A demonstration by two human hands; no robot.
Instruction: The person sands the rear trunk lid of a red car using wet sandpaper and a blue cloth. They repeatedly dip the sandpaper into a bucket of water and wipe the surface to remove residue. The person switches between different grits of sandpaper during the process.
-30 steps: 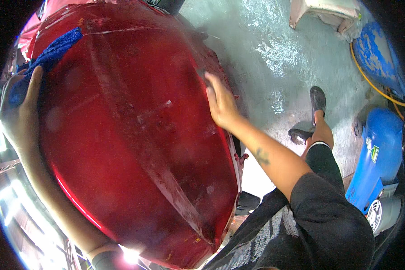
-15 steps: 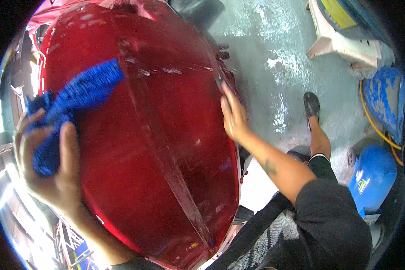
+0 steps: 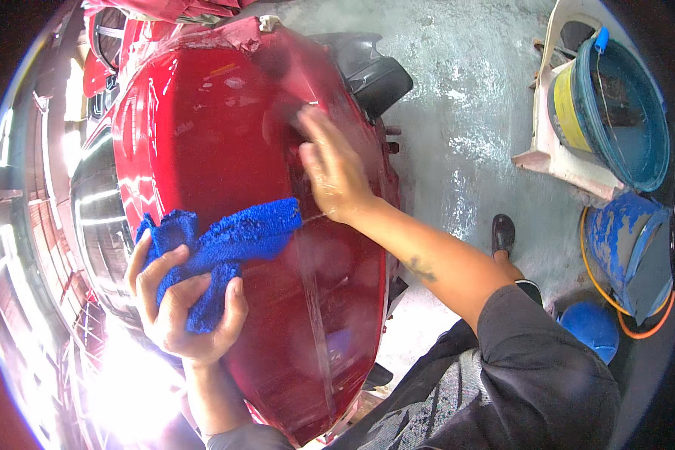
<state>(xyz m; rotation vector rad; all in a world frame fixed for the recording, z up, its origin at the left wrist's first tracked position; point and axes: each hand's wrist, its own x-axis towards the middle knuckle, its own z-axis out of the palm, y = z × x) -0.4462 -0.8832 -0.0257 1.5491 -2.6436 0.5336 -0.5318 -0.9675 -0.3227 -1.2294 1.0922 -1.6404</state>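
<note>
A bunched blue cloth (image 3: 251,229) is in my left hand (image 3: 191,341), its fingers curled round it. One end of the cloth sticks out to the right over a glossy red vehicle body panel (image 3: 214,135). My right hand (image 3: 336,176) lies on the panel's right part, palm side down and fingers stretched out. Its fingertips are slightly blurred, beside a dull, smeared patch. I can make out nothing held in it. A straight line runs down the panel below this hand.
A black side mirror (image 3: 382,86) juts out at the panel's far right. On the right, a teal bucket (image 3: 630,169) rests on a whitish stand (image 3: 536,154). Near it are a scuffed blue container (image 3: 607,232), a blue rounded tank (image 3: 589,330) and an orange hose (image 3: 645,332). The floor (image 3: 457,97) looks wet.
The view has shifted, bringing the mirror and bucket more into sight. My right hand has gone from the panel's right edge inward. My left hand, still holding the cloth, appears further right.
</note>
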